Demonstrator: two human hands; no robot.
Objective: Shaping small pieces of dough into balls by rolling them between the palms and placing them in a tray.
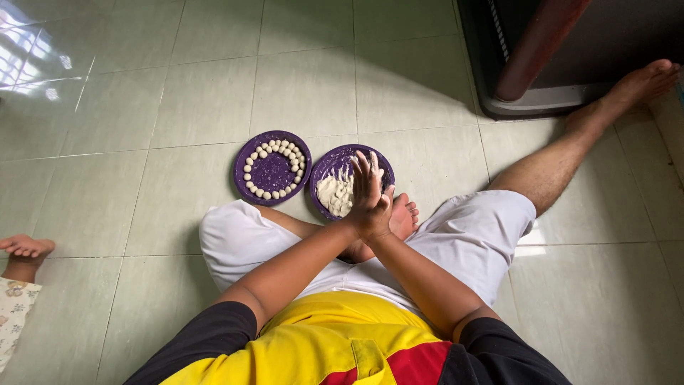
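I sit on the tiled floor with my palms pressed flat together above my crossed leg. My left hand (365, 187) has its fingers pointing away from me, and my right hand (385, 209) lies against it. Whatever is between the palms is hidden. Just beyond my hands is a purple plate (380, 158) holding a lump of pale dough (333, 194). To its left, a second purple plate (272, 172) carries several small dough balls (291, 150) set in a ring along its rim.
My right leg stretches toward a dark appliance base (541, 100) at the top right. My left foot (405, 217) is tucked under my hands. Another person's bare foot (26, 248) and patterned cloth show at the left edge.
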